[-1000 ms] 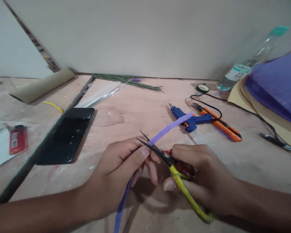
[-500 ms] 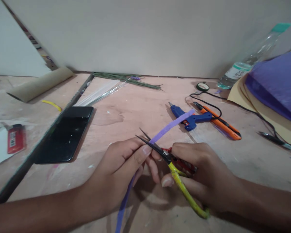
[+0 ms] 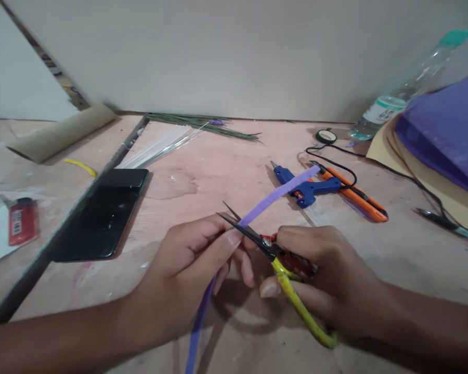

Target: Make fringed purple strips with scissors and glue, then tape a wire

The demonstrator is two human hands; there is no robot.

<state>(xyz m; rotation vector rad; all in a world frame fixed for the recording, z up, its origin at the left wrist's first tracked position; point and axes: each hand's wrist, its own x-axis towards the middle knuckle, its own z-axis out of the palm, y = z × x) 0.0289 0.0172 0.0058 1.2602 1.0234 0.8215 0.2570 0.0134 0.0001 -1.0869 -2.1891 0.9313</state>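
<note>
My left hand (image 3: 187, 275) pinches a long purple strip (image 3: 275, 195) between thumb and fingers. The strip runs from below my wrist up and to the right over the table. My right hand (image 3: 327, 275) grips small scissors (image 3: 257, 241) with yellow and red handles. Their black blades are apart, and the strip passes between them just right of my left thumb.
A blue glue gun (image 3: 308, 188) with a black cord and an orange utility knife (image 3: 353, 195) lie behind my hands. A black phone (image 3: 101, 213), a red lighter (image 3: 18, 224), green wires (image 3: 206, 125), a tape roll (image 3: 326, 136), a water bottle (image 3: 405, 91) and purple sheets (image 3: 448, 130) lie around the table.
Both hands, the strip and the scissors stay almost in place. The view has shifted slightly, and the strip's far end sits a little further right.
</note>
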